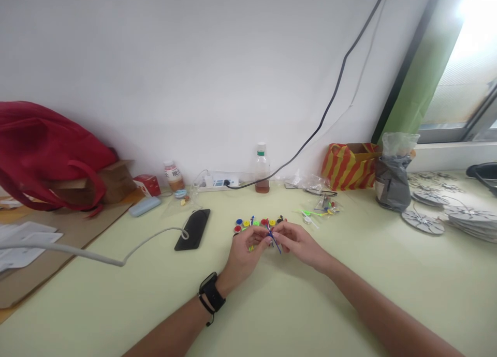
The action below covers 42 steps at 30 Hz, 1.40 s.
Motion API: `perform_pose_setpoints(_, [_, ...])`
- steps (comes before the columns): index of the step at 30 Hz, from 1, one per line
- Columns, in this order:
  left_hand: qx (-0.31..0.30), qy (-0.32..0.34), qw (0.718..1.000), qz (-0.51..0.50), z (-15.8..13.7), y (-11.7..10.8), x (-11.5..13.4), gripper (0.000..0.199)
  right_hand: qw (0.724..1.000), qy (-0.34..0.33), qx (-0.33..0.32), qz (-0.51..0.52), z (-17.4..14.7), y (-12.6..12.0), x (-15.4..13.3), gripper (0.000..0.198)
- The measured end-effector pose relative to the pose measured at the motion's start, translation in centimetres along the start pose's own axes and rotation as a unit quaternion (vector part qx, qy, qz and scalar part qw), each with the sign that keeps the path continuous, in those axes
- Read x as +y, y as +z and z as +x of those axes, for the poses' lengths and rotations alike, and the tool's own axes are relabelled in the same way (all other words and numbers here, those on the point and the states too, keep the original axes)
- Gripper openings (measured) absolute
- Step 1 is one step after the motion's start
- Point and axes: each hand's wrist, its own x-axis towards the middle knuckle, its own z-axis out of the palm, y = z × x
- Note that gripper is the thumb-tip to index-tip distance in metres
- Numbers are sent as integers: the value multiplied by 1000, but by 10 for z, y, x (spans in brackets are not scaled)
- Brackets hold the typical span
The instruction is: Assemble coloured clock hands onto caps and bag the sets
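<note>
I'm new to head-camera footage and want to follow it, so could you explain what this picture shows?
There is no robot here: these are a person's bare left hand and right hand. The single picture comes from a camera worn on the person's head, looking forward and down, so the forearms enter from the bottom. A black watch marks the left wrist.

The fingertips of both hands meet around a thin blue piece; its exact shape is too small to tell. Just beyond them, on the pale green table, lie small coloured pieces. A flat black object lies to the left, a bottle stands near the wall, and grey discs lie at the right.
</note>
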Motion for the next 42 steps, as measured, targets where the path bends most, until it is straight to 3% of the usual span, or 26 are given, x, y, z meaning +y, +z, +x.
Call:
perform_pose_setpoints(18, [-1,46,989,140,-1,-3,10,16,996,51,-1,66,1,-3,5,51])
perform_pose_setpoints(21, [-10,53,987,153,-4,-2,10,39,998,24,27,43,4,-6,9,47])
perform_pose_setpoints(23, [-23,65,982,175,-6,-1,9,54,997,-13,81,-12,8,-14,14,43])
perform_pose_setpoints(25, [-44,82,974,209,-8,-1,9,51,983,-41,148,-98,12,-26,19,36])
perform_pose_setpoints(28, [-70,101,962,242,-8,-1,10,38,947,-28,209,-242,15,-47,28,22])
perform_pose_setpoints(33, [-62,118,960,247,-7,-1,8,27,861,48,197,-467,13,-64,42,12])
perform_pose_setpoints(36, [-53,119,960,247,-6,0,5,26,820,69,190,-536,11,-66,46,13])
perform_pose_setpoints(39, [-49,118,959,252,-6,-1,3,25,812,26,206,-546,11,-64,45,12])
perform_pose_setpoints(42, [-56,112,956,265,-7,-2,1,29,841,-67,188,-503,10,-56,40,15])
